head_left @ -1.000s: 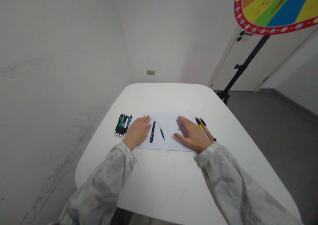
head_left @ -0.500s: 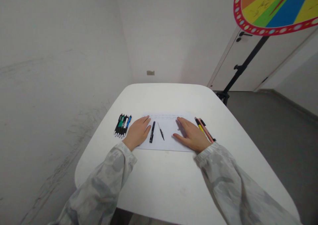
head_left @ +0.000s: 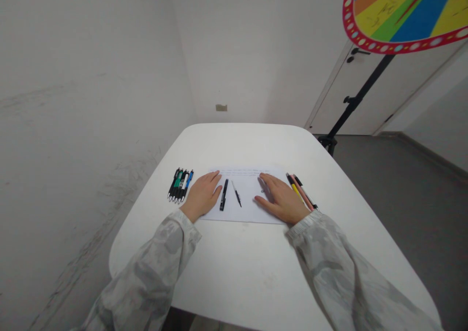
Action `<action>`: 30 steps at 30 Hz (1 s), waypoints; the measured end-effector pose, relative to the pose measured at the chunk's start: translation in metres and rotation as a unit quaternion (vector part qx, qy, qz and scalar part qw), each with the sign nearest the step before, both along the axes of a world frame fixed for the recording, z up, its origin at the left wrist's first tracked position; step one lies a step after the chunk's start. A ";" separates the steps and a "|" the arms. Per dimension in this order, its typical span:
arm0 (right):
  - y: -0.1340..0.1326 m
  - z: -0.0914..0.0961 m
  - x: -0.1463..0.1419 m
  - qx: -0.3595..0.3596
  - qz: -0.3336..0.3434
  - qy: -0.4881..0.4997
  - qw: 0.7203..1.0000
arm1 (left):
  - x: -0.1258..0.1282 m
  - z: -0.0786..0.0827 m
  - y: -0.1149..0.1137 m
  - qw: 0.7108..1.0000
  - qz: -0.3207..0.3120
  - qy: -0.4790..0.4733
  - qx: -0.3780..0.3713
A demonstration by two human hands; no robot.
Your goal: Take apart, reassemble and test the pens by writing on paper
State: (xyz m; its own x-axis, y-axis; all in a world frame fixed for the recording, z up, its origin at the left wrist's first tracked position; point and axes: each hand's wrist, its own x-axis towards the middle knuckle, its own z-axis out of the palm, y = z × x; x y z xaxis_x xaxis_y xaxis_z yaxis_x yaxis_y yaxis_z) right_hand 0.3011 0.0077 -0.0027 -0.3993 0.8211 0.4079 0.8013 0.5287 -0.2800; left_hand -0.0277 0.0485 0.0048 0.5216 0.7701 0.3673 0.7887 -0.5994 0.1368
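My left hand lies flat over the left side of a white sheet of paper, thumb apart from the fingers. Just right of its thumb rests a dark pen barrel with a clip. Beside that, a thin pen refill with a dark tip slants across the sheet. My right hand rests over the paper's right side, fingers stretched out and thumb pointing inward. A small dark piece shows near its fingers, too small to name. Lines of handwriting run along the top of the sheet. Neither hand holds anything.
Several click pens lie side by side left of my left hand. More pens, yellow, pink and black-and-white, lie right of my right hand. The white table has rounded corners. A colourful wheel on a black stand stands at the right.
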 end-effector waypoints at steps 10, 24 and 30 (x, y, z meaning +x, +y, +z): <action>-0.003 0.008 -0.004 -0.004 -0.002 0.003 1.000 | 0.000 0.003 -0.001 1.000 -0.001 0.001 0.007; -0.004 0.009 -0.007 0.023 0.020 0.019 0.999 | 0.001 0.002 -0.001 1.000 -0.002 -0.004 0.005; -0.004 0.012 -0.009 0.034 0.036 0.026 0.998 | 0.001 0.005 -0.001 1.000 -0.004 -0.015 0.009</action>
